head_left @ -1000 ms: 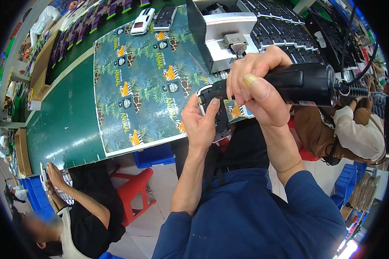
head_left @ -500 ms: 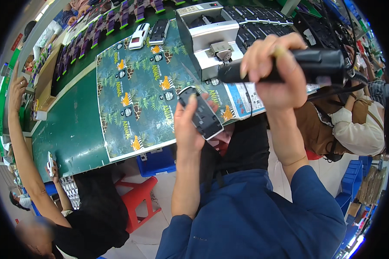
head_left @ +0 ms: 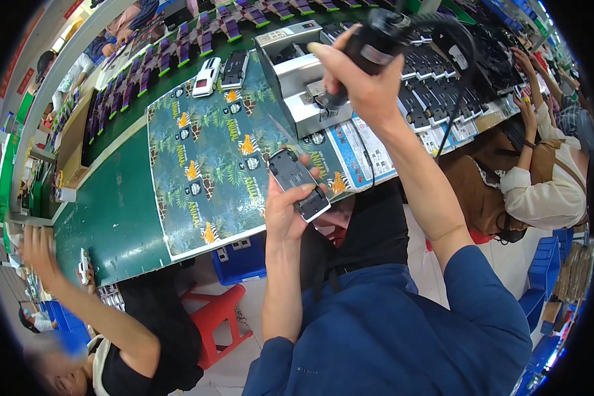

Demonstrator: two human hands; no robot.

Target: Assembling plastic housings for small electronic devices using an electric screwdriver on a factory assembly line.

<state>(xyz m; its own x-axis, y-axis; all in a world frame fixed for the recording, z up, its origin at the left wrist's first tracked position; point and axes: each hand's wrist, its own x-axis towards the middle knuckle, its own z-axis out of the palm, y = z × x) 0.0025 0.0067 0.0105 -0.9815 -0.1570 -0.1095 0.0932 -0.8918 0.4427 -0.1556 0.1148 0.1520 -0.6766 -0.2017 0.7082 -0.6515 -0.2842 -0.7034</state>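
My left hand [head_left: 285,210] is closed around a toy car [head_left: 294,175] that lies bottom up, its black underside facing me and a white body edge showing. The thumb presses on the chassis. My right hand [head_left: 369,89] grips a black electric screwdriver [head_left: 377,41] by its barrel, tilted with its lower end down at the front of a silver screw feeder [head_left: 300,112]. The hand and tool hide the screwdriver's tip. Beyond the left hand, a white toy car [head_left: 206,78] stands beside another car with a black underside [head_left: 235,69].
A patterned mat [head_left: 224,152] covers part of the green table [head_left: 112,224]. Rows of black car undersides [head_left: 435,99] lie right of the feeder. Purple-and-green parts [head_left: 185,49] line the back. The screwdriver's cable [head_left: 457,86] hangs at right. A co-worker's arm [head_left: 99,310] is at left.
My right hand has swung the screwdriver from nearly level to steeply tilted, its lower end now at the feeder. My left thumb has slid down the toy car. The co-worker's raised arm has dropped.
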